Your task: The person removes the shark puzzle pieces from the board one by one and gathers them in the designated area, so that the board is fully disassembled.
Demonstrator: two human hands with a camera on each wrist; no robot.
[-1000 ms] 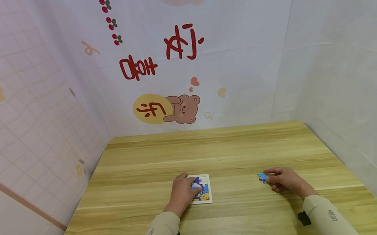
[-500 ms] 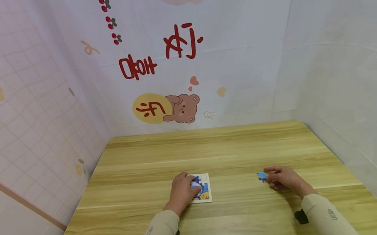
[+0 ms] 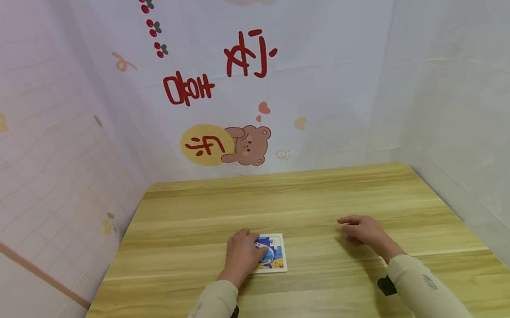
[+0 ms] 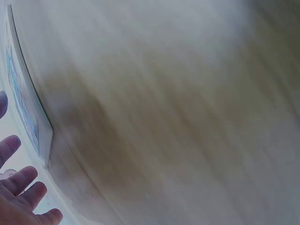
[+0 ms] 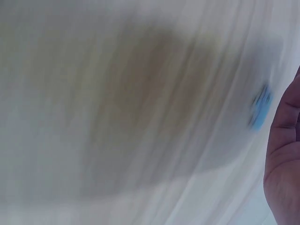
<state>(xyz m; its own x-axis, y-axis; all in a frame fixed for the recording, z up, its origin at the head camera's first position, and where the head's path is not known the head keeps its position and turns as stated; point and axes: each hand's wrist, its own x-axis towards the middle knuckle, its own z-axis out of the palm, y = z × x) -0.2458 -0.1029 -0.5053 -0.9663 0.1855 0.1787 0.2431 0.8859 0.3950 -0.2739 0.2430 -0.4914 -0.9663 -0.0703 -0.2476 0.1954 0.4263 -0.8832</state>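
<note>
A square picture puzzle board (image 3: 278, 267) with a white frame and a blue figure lies on the table. My left hand (image 3: 240, 255) is over its left side and hides part of the picture. In the left wrist view, the fingers (image 4: 21, 180) are spread and straight, beside the board. Out to the right, my right hand (image 3: 362, 229) is low above the wood, fingers bent, holding a small blue jigsaw piece (image 5: 261, 108) at its fingertips. Motion blurs the piece, and the hand partly covers it in the head view.
The wooden table (image 3: 297, 201) reaches back to a white cloth backdrop (image 3: 331, 88) printed with red characters and a bear. Pale cloth walls (image 3: 478, 104) rise along both sides.
My right hand has moved left and slightly away from me, with the jigsaw piece. The left hand has shifted slightly left, uncovering more of the puzzle board.
</note>
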